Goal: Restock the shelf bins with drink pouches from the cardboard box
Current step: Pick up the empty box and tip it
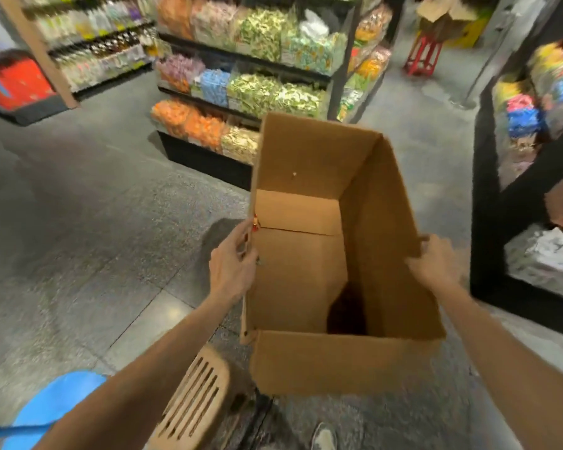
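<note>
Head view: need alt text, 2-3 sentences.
Two bare hands hold an open cardboard box by its side walls, the left hand on the left edge and the right hand on the right; no pouches show inside. Ahead stands a shelf with bins of colourful packets. A tan slatted stool sits on the grey floor below.

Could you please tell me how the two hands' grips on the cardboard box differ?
The left hand pinches the cardboard box at its left wall edge, fingers spread; the right hand curls over the right wall's rim, more closed. The left hand sits slightly farther forward. Both hold the open box aloft.
</note>
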Motion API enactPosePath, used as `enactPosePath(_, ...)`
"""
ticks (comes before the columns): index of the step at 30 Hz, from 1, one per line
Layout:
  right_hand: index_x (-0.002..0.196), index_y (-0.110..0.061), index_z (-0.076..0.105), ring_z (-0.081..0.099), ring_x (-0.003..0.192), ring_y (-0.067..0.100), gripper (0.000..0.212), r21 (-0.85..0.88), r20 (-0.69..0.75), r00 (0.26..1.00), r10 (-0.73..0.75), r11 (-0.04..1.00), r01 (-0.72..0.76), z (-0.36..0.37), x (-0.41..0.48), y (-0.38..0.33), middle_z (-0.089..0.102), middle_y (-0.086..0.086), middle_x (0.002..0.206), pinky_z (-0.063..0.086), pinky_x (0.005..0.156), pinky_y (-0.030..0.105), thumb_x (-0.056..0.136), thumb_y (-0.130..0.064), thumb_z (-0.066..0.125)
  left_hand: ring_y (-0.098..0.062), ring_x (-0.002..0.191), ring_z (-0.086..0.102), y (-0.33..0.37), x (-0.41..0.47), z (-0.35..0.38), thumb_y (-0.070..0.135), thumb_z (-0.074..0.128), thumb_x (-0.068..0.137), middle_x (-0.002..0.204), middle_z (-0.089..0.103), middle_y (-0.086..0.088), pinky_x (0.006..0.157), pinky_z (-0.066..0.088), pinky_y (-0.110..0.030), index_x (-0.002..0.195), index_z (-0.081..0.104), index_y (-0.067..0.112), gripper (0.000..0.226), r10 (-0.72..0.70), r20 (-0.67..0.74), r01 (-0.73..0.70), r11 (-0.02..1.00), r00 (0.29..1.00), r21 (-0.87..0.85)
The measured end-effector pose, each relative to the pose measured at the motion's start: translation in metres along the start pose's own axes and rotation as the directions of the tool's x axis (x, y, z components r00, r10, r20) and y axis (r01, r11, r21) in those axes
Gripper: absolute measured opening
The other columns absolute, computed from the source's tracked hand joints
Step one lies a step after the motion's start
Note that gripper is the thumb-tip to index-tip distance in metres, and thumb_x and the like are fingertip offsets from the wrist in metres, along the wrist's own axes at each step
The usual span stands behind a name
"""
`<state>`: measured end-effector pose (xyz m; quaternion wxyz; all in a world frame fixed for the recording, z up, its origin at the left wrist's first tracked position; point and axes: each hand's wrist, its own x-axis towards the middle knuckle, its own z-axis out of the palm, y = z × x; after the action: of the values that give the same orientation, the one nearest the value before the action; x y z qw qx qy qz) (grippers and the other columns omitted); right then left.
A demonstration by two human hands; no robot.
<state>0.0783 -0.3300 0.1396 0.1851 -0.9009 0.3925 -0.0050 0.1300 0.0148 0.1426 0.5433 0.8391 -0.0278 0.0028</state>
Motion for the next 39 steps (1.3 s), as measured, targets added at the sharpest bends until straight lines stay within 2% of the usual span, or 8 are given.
enactPosePath(4,0.136,-0.011,0.046,0.060,0.111,0.039,0.063,0.190,0.219,0.976,0.007,0.981,-0.049,0.034,0.038,0.005,0.060,0.020,0.127,0.052,0.091,0.052,0.078,-0.004,0.070,0.000,0.112,0.057,0.004,0.024,-0.007,0.008,0.060,0.093,0.119,0.059,0.019,0.102,0.051,-0.038,0.123,0.042,0.066,0.068,0.018,-0.030,-0.017,1.000,0.999,0.022)
enactPosePath(17,0.145,-0.039,0.038,0.061,0.065,0.009,0.059,0.392,0.254,0.748,-0.613,0.772,0.500,0.159,0.107,-0.311,0.067,-0.006,0.100,0.048,0.050,0.023,0.098,-0.008,0.054,-0.016,0.108,0.062,-0.121,0.184,-0.136,0.009,0.063,0.095,0.133,0.063,-0.001,0.080,0.057,-0.026,0.122,0.067,0.026,0.033,-0.221,-0.201,0.272,0.922,0.954,0.276)
enactPosePath(24,0.142,-0.030,0.049,0.070,0.077,0.029,0.052,0.343,0.414,0.719,-0.558,0.827,0.445,0.222,0.158,-0.523,0.068,0.001,0.088,0.061,0.070,0.050,0.094,-0.009,0.055,-0.013,0.144,0.031,-0.147,0.245,-0.234,0.081,0.076,0.053,0.159,0.027,0.017,0.116,0.033,-0.044,0.112,0.068,0.050,0.067,-0.392,-0.144,0.383,0.920,0.909,-0.088)
enactPosePath(27,0.143,-0.028,0.047,0.070,0.090,0.027,0.053,0.317,0.480,0.663,-0.575,0.818,0.480,0.259,0.158,-0.612,0.068,0.007,0.119,0.060,0.080,0.049,0.093,-0.016,0.058,-0.003,0.145,0.012,-0.147,0.259,-0.270,0.081,0.076,0.050,0.160,0.003,0.028,0.116,0.019,-0.042,0.122,0.057,0.062,0.077,-0.338,0.062,0.325,0.933,0.939,0.157)
enactPosePath(31,0.142,-0.025,0.050,0.070,0.085,0.026,0.051,0.328,0.562,0.524,-0.640,0.754,0.569,0.318,0.129,-0.728,0.069,0.006,0.110,0.059,0.066,0.036,0.093,-0.011,0.056,-0.010,0.144,0.023,-0.203,0.269,-0.299,0.079,0.063,0.065,0.162,0.016,0.017,0.118,0.013,-0.060,0.130,0.054,0.048,0.073,-0.448,0.137,0.204,0.631,0.883,0.748)
enactPosePath(33,0.137,-0.029,0.056,0.070,0.079,0.021,0.050,0.317,0.603,0.423,-0.676,0.690,0.651,0.358,0.111,-0.782,0.072,0.002,0.098,0.060,0.067,0.037,0.089,-0.015,0.056,-0.013,0.113,0.062,-0.241,0.268,-0.320,0.060,0.064,0.075,0.127,0.063,0.012,0.100,0.041,-0.055,0.097,0.067,0.036,0.033,-0.318,0.003,0.186,0.565,0.948,0.804)
enactPosePath(35,0.132,-0.032,0.059,0.071,0.083,0.023,0.051,0.297,0.642,0.329,-0.693,0.620,0.726,0.397,0.088,-0.837,0.074,0.001,0.096,0.060,0.078,0.045,0.082,-0.025,0.056,-0.009,0.069,0.066,-0.269,0.276,-0.350,0.045,0.056,0.075,0.074,0.065,0.015,0.072,0.049,-0.035,0.068,0.057,0.028,0.018,-0.216,-0.147,0.247,0.572,0.965,0.782)
enactPosePath(39,0.146,-0.026,0.039,0.061,0.113,0.034,0.060,0.361,0.669,0.174,-0.723,0.521,0.773,0.445,0.022,-0.940,0.061,0.011,0.131,0.051,0.096,0.049,0.091,-0.035,0.063,-0.015,0.064,0.062,-0.308,0.313,-0.431,0.028,0.078,0.076,0.069,0.058,0.008,0.056,0.042,-0.025,0.071,0.053,0.024,0.027,-0.303,-0.349,0.462,0.580,0.887,0.671)
